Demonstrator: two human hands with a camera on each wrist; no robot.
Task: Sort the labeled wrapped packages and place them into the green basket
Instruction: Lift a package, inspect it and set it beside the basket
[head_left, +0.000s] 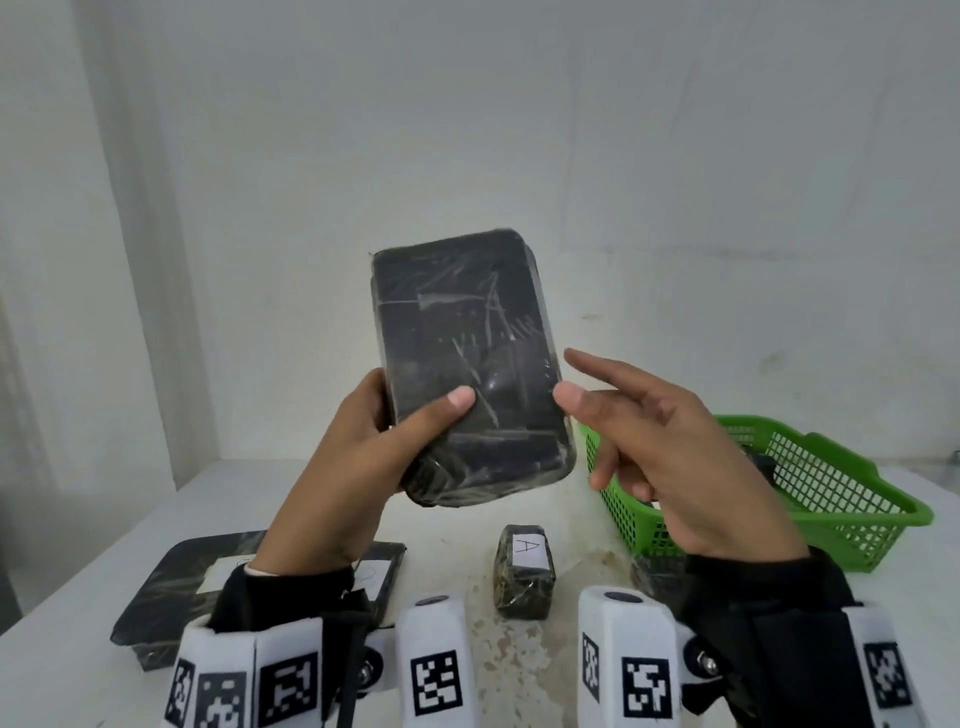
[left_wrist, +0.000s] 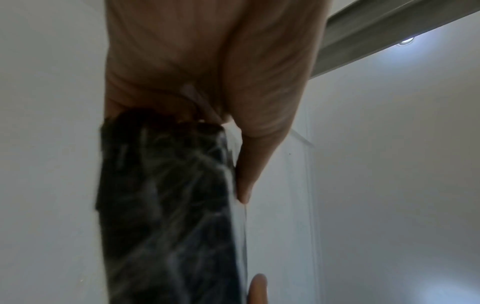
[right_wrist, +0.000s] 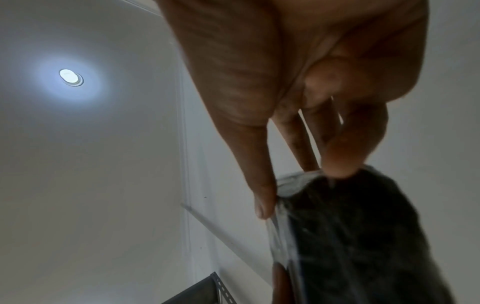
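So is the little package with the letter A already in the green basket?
No, the A package lies on the table, left of the basket.

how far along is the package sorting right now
Done: at least one dark item seems to lie inside the green basket. In hand: the left hand grips a big black wrapped package held up, no label showing; the right hand is beside it. Left: the package marked A and a flat labeled package on the table.

A bare indoor workroom: plain white walls (head_left: 467, 130), white table (head_left: 62, 597), recessed ceiling light (right_wrist: 70, 77).
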